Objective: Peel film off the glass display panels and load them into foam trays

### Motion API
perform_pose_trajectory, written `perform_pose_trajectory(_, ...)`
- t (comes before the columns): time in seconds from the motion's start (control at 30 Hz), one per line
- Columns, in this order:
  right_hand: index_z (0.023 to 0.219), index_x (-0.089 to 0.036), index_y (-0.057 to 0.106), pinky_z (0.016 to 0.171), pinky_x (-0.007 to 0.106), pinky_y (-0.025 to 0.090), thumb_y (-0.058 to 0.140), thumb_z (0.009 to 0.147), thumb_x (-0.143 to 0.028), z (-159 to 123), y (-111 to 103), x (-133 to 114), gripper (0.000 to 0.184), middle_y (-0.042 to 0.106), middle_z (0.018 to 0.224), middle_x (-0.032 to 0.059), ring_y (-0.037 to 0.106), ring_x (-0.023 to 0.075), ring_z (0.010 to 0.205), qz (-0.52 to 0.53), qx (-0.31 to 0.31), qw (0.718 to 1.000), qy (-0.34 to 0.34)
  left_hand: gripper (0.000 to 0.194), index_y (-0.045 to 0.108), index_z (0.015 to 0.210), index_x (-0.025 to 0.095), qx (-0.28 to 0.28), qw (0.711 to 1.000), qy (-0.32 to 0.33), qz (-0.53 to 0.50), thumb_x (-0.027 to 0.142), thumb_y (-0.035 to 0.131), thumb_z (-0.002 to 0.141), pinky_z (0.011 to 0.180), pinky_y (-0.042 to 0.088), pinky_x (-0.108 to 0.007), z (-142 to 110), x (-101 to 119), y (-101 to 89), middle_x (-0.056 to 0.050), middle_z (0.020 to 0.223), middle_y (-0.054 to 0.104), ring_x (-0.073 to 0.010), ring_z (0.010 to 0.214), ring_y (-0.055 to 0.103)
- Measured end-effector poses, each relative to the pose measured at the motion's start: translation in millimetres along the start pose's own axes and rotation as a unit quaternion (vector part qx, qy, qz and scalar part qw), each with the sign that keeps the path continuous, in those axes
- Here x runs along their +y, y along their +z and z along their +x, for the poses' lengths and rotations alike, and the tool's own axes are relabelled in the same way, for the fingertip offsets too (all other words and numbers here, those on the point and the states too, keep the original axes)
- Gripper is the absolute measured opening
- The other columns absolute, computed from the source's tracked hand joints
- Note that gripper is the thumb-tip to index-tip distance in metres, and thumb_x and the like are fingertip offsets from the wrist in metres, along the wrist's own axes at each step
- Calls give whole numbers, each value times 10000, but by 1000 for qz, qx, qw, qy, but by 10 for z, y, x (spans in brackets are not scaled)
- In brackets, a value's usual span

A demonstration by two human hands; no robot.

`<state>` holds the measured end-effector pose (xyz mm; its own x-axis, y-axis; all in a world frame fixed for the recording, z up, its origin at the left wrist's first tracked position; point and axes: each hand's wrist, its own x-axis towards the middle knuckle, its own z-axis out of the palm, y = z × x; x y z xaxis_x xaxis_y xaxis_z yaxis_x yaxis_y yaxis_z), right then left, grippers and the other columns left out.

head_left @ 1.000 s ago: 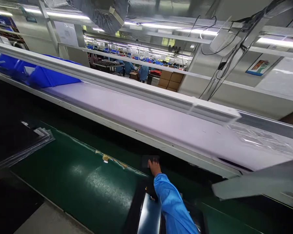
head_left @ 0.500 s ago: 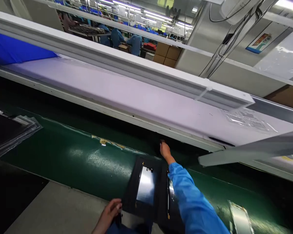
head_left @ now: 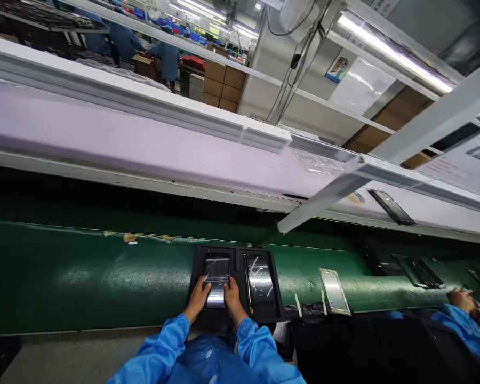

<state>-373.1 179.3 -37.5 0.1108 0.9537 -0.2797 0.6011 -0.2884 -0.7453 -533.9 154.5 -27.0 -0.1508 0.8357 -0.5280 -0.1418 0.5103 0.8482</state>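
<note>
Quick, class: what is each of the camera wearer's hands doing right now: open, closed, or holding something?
Left hand: holding the glossy panel at its left edge.
Right hand: holding the same panel at its right edge.

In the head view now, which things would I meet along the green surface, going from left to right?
Torn edge patch, left hand, held panel, right hand, shiny panel with pale streaks, silver panel, co-worker's hand.

Our left hand (head_left: 198, 298): gripping, thumb angled forward and inward | our right hand (head_left: 232, 298): gripping likewise, a near mirror | our forearms (head_left: 162, 344): blue-sleeved, reaching forward, converging toward bare wrists (head_left: 240, 317)
</note>
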Motion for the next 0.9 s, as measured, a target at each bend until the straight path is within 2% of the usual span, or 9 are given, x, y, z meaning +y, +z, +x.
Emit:
perform_pose_trajectory(0.1, 1398, -83, 599, 1143, 399, 450, 448, 824, -99, -127, -25, -46, 594, 662, 1366, 186, 601, 287, 1311, -119, 11, 992, 28, 429, 601, 1239, 132, 8, 1000, 5, 25, 225, 629, 821, 1258, 205, -354, 10, -65, 19, -213, 1601, 444, -288, 1530, 336)
perform_pose_trajectory(0.17, 1430, -80, 582, 1168, 405, 424, 447, 842, -92, -208, -55, -43, 603, 608, 1436, 189, 564, 307, 1348, -199, 1, 980, 14, 405, 611, 1228, 139, 14, 999, 8, 35, 187, 613, 827, 1253, 208, -334, 3, -94, 40, -198, 1600, 450, -272, 1528, 343)
perform_pose_trajectory(0.27, 1458, -81, 559, 1198, 403, 391, 428, 902, -127, -274, -97, -25, 573, 514, 1542, 173, 511, 309, 1403, -247, -38, 968, -20, 375, 631, 1199, 179, 34, 999, 8, 42, 161, 616, 824, 1251, 205, -318, -10, -118, 114, -140, 1600, 464, -253, 1542, 313)
perform_pose_trajectory(0.33, 1464, -63, 548, 1216, 410, 364, 414, 929, -138, -273, -136, -21, 557, 480, 1568, 185, 481, 313, 1432, -255, -70, 964, -30, 367, 635, 1200, 186, 50, 998, 6, 44, 164, 617, 834, 1247, 211, -312, -16, -122, 186, -129, 1610, 450, -251, 1546, 301)
perform_pose_trajectory(0.43, 1477, -32, 521, 1224, 407, 343, 407, 928, -106, -240, -215, -30, 565, 436, 1590, 213, 459, 317, 1451, -259, -120, 957, -46, 384, 613, 1245, 142, 72, 996, 0, 50, 166, 598, 862, 1244, 217, -313, -31, -115, 297, -183, 1636, 391, -261, 1548, 297)
perform_pose_trajectory(0.57, 1506, 18, 454, 1225, 386, 332, 436, 924, -94, -223, -310, -22, 592, 383, 1610, 252, 408, 324, 1485, -255, -157, 952, -68, 407, 600, 1273, 145, 97, 993, -4, 64, 155, 600, 865, 1254, 195, -333, -72, -121, 402, -190, 1655, 355, -254, 1568, 245)
perform_pose_trajectory(0.73, 1525, -51, 451, 1222, 405, 340, 518, 832, -49, -239, -347, 75, 696, 306, 1662, 205, 388, 331, 1495, -251, -178, 946, -103, 424, 590, 1290, 105, 119, 990, -1, 80, 150, 581, 869, 1257, 208, -352, -124, -155, 461, -231, 1669, 304, -269, 1563, 257)
perform_pose_trajectory(0.83, 1502, -5, 465, 1217, 414, 350, 527, 819, -35, -208, -372, 87, 686, 302, 1649, 248, 381, 355, 1496, -233, -189, 946, -122, 412, 606, 1276, 111, 134, 988, 0, 82, 150, 587, 867, 1243, 256, -370, -115, -154, 490, -224, 1650, 354, -278, 1544, 309)
perform_pose_trajectory(0.9, 1484, -1, 488, 1209, 427, 365, 519, 852, -60, -183, -428, 56, 636, 325, 1635, 262, 399, 358, 1486, -221, -197, 946, -131, 400, 636, 1237, 133, 145, 986, 5, 79, 156, 626, 839, 1219, 314, -384, -109, -153, 494, -206, 1591, 465, -291, 1501, 395)
